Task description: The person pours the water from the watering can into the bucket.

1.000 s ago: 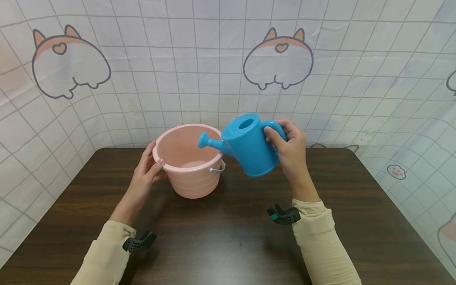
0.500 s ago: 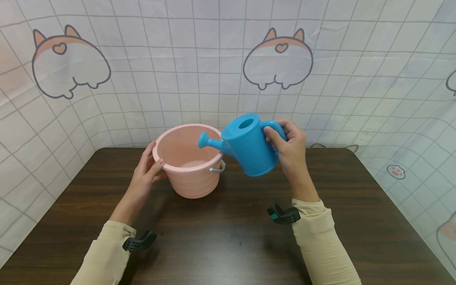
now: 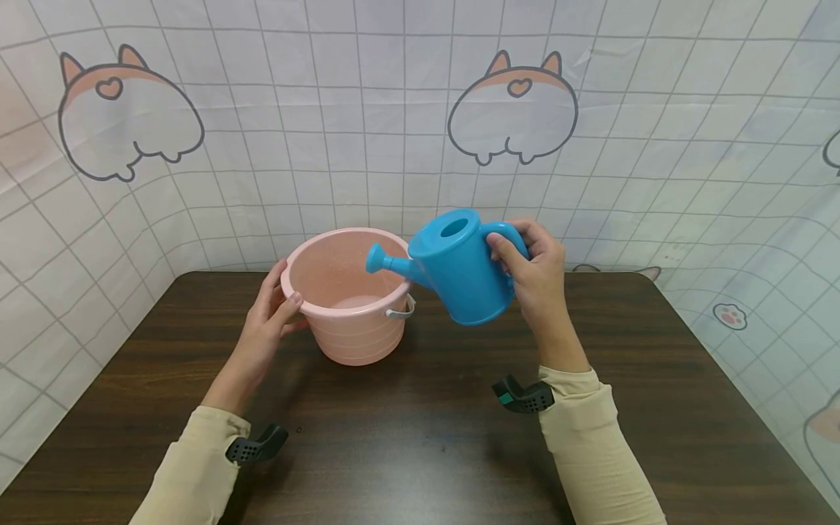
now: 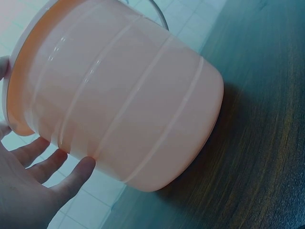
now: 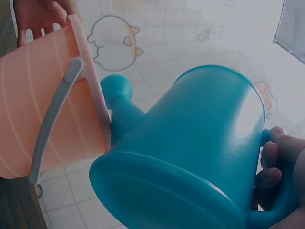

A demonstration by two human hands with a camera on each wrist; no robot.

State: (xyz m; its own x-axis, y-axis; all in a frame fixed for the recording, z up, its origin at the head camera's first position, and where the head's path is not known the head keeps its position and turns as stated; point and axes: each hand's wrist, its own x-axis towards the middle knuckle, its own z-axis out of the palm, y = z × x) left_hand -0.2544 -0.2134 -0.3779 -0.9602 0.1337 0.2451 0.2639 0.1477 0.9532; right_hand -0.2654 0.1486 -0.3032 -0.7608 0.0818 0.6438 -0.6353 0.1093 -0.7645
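A pink plastic bucket (image 3: 357,337) stands on the dark table, its mouth facing up. On its left side my left hand (image 3: 264,315) grips it, thumb over the rim. The left wrist view shows the other fingers (image 4: 78,174) against the bucket's outer wall. My right hand (image 3: 537,271) holds a blue watering can (image 3: 462,281) by its loop handle, above the table. The can tips toward the bucket, and its spout (image 3: 387,261) reaches over the right rim, with the sprinkler head above the bucket's opening. No water shows coming from it.
A grey bail handle (image 5: 52,121) hangs down the bucket's right side. Behind the dark wood table (image 3: 420,452) hangs a white gridded curtain (image 3: 367,131) with cartoon animal prints. Black bands sit on both sleeved wrists.
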